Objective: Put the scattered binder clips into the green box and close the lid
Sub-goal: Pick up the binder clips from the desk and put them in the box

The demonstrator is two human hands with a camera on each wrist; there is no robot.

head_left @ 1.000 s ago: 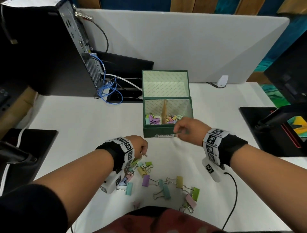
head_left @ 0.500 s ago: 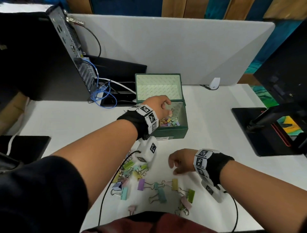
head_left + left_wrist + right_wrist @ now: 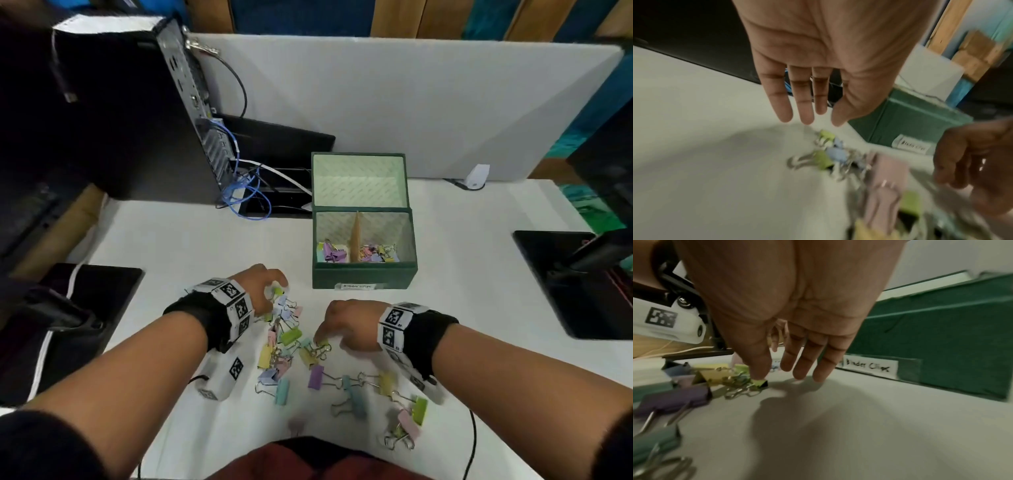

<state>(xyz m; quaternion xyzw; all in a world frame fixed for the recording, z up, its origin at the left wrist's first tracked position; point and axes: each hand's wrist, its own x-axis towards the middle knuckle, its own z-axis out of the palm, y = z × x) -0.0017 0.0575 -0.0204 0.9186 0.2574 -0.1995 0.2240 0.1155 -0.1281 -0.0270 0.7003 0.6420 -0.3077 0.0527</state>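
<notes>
Green box (image 3: pixel 363 277) on the white table (image 3: pixel 178 246), lid (image 3: pixel 359 181) standing open behind it, a divider (image 3: pixel 356 236) inside and some clips in both compartments. Label (image 3: pixel 867 367) on the front reading "Binder Clips". Scattered binder clips (image 3: pixel 291 346) lying on the table in front of the box, near the table edge. Left hand (image 3: pixel 263 291) above the far end of the pile, fingers (image 3: pixel 781 97) straight and relaxed, holding nothing. Right hand (image 3: pixel 346 325) just beside the pile, fingers extended downward, thumb tip (image 3: pixel 758 369) touching a small yellow-green clip (image 3: pixel 759 383), nothing gripped. Computer tower (image 3: pixel 137 113) at far left.
</notes>
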